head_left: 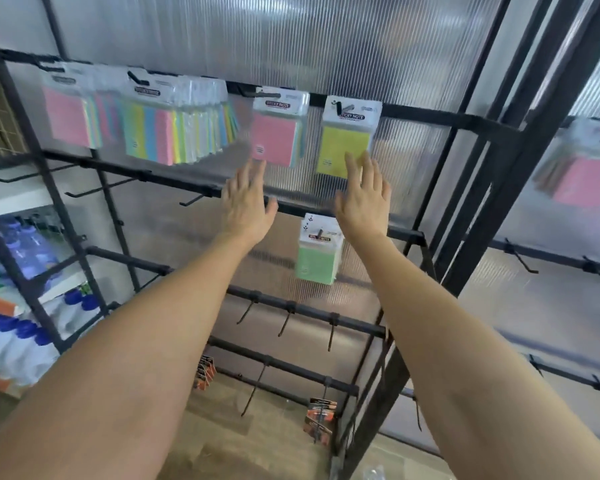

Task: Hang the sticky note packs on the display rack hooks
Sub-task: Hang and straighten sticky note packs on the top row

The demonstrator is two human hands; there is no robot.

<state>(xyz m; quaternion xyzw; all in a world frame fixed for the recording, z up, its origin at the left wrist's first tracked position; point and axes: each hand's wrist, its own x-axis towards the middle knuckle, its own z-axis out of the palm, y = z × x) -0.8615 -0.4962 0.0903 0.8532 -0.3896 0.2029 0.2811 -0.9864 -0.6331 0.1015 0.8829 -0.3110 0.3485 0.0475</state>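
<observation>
Item: yellow pack (347,147), hung by its header hole on a top-rail hook (343,107), twelve o'clock from my right hand (364,199). My fingers are straight and loosely spread, tips over its lower edge, probably steadying it. Item: pink pack (276,138), one o'clock from my left hand (246,199), whose fingers are spread and hold nothing. Item: green pack (319,254), six o'clock of the yellow, one rail lower. Headers read "STICKY NOTE"; smaller print illegible.

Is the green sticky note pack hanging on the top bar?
No, the green sticky note pack hangs on the second bar, below the yellow pack.
</observation>
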